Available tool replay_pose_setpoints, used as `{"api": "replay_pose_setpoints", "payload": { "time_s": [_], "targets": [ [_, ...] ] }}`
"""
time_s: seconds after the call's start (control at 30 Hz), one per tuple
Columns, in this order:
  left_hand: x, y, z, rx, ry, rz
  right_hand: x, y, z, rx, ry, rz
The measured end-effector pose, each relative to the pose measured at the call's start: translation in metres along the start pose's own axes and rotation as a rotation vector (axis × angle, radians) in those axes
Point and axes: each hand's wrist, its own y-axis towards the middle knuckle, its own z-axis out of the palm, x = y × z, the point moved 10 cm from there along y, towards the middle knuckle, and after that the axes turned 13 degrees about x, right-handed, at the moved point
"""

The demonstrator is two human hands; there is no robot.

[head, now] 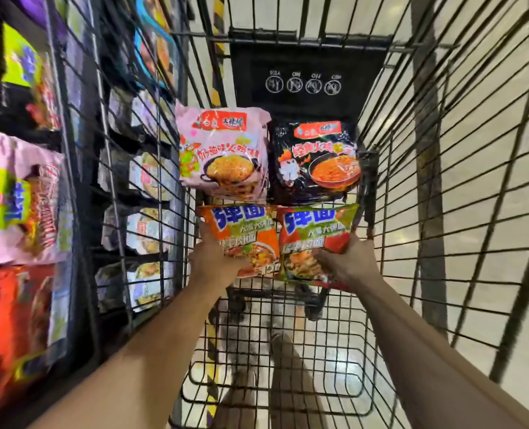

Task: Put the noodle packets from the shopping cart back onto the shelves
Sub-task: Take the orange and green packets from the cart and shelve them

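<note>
Both arms reach deep into the shopping cart [442, 181], and each hand has taken one of the two packets nearest the person. The left hand [213, 261] closes its grip on the lower left corner of the orange noodle packet [241, 233], thumb across the printed face; the fingers go behind and cannot be seen. The right hand [349, 261] clamps its grip on the lower right part of the red noodle packet [312, 239], which lies just beside the orange one, their inner edges touching or nearly so. Taking them by the near corners makes sense, I think: those are the edges closest to the person, and a corner pinch lets each flat packet lift without crushing it. Beyond these two in the cart, the pink noodle packet [223, 153] and the black noodle packet [315, 159] lean side by side against the far end under the black flap [306, 69], untouched, so they look like the next pair to go. The forearms run almost straight and parallel, wrists level, palms turned inward. To the left of the cart, through its wire side, the shelves [18, 196] stand close by, stocked with similar packets, though blurred.
</note>
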Motion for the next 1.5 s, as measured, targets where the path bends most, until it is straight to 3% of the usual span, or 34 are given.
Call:
{"api": "replay_pose_setpoints", "payload": {
  "time_s": [0.2,0.57,0.83,1.07,1.5],
  "targets": [
    [-0.022,-0.015,0.006,0.026,-0.043,0.072,0.040,-0.052,0.024,0.098,0.009,-0.013],
    [-0.020,-0.035,0.000,0.006,-0.113,0.125,0.055,-0.065,0.019,-0.018,-0.037,-0.110],
    [-0.058,-0.099,-0.038,-0.002,-0.138,0.333,0.077,-0.123,-0.015,-0.086,-0.018,-0.171],
    [-0.116,-0.173,-0.083,0.064,-0.317,0.460,0.137,-0.220,-0.072,-0.195,-0.004,-0.298],
    [-0.248,-0.369,-0.239,0.064,-0.329,0.812,0.270,-0.477,-0.162,-0.398,-0.030,-0.591]
  ]
}}
